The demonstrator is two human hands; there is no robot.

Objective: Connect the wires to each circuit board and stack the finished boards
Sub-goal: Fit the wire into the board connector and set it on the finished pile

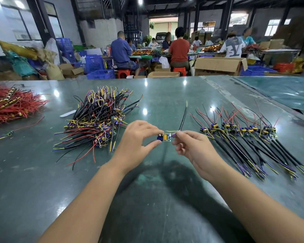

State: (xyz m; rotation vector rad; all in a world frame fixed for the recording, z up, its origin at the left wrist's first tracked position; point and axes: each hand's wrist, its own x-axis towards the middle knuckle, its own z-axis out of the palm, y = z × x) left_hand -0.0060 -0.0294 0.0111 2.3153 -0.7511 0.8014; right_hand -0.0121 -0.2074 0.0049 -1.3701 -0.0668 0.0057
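**Board held between two hands above the table**

While both hands hover over the green table (165,95), the left hand (137,137) pinches a small board (164,137) between thumb and curled fingers. Just right of the board, the right hand (191,146) pinches a wire end at the board's edge, fingers curled; a black cable (182,119) runs up and away from the board. Left of the board lies a tangled pile (96,120) of wired boards. Right of the board, finished boards (240,130) lie in a row, cables trailing toward the viewer. Far left of the board sits a red wire heap (9,104). Beyond the table, workers (179,48) sit among boxes (219,65).
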